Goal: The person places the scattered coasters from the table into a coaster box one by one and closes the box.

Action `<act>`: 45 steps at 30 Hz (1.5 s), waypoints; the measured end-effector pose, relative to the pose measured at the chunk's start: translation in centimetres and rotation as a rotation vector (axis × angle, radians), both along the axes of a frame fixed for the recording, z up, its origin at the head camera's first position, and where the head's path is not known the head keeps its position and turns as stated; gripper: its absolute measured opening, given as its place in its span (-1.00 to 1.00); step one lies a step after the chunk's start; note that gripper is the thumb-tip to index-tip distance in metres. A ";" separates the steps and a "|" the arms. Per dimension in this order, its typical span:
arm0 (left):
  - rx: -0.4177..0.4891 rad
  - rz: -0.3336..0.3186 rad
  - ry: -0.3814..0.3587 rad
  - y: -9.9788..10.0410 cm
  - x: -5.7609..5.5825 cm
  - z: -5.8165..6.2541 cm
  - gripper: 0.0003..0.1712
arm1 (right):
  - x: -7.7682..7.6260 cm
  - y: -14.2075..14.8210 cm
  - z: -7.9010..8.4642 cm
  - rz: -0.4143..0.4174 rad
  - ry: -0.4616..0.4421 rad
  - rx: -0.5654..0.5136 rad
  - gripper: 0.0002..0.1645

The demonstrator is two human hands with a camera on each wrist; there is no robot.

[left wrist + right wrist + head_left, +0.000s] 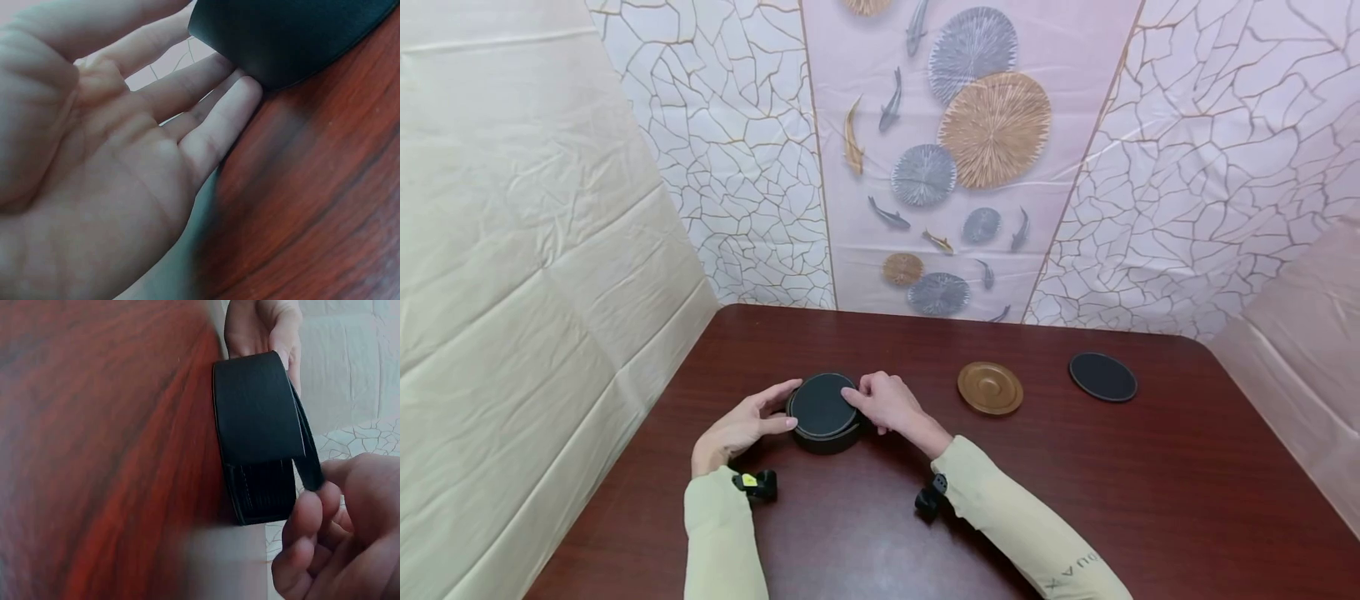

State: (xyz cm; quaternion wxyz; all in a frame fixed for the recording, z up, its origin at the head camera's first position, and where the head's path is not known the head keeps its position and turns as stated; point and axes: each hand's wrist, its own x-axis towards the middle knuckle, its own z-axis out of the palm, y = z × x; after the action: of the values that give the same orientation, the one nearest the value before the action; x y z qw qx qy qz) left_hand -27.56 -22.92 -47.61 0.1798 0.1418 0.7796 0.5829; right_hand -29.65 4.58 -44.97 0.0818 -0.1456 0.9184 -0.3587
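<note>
A round black coaster holder (826, 443) stands upright on the table toward the left. On top of it lies a black coaster (822, 406) with a pale stitched edge, slightly raised on the right side. My right hand (889, 403) pinches that coaster's right edge between thumb and fingers. My left hand (737, 431) holds the holder's left side, thumb in front and fingers behind. In the right wrist view, the holder's side wall (256, 409) has a cut-out showing a dark ridged inside, and the coaster (307, 469) tilts up toward my right fingertips.
A brown round saucer-like disc (990, 388) lies right of my right hand. Farther right is another flat black coaster (1102, 377). The dark red wooden table (850, 533) ends at a patterned cloth backdrop (925, 242), with pale cloth on both sides.
</note>
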 end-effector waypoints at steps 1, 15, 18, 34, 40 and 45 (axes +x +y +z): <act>-0.001 0.001 -0.001 0.0 0.0 0.0 -0.12 | 0.0 0.0 0.0 -0.003 0.013 0.027 -0.49; -0.025 0.003 0.021 -0.1 0.2 0.0 -0.14 | 0.2 1.7 0.5 0.022 0.055 -0.009 -0.57; -0.021 -0.004 0.026 0.0 0.1 -0.1 -0.14 | 0.0 3.3 0.7 0.019 0.064 -0.031 -0.58; -0.012 -0.006 0.035 0.1 0.1 0.0 -0.14 | -0.6 13.2 3.7 -0.100 0.054 -0.013 -0.56; -0.024 -0.024 0.059 0.0 0.1 0.0 -0.13 | -1.5 18.1 4.6 -0.192 0.009 0.046 -0.54; -0.016 -0.018 0.062 -0.1 0.1 -0.2 -0.13 | -1.7 21.2 5.1 -0.209 0.002 0.082 -0.54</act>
State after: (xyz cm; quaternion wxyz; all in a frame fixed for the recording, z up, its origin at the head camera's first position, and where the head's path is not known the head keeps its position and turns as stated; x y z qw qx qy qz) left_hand -27.49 -23.02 -47.77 0.1618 0.1656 0.7880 0.5704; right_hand -31.38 25.74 -39.85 0.0492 -0.0460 0.9426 -0.3270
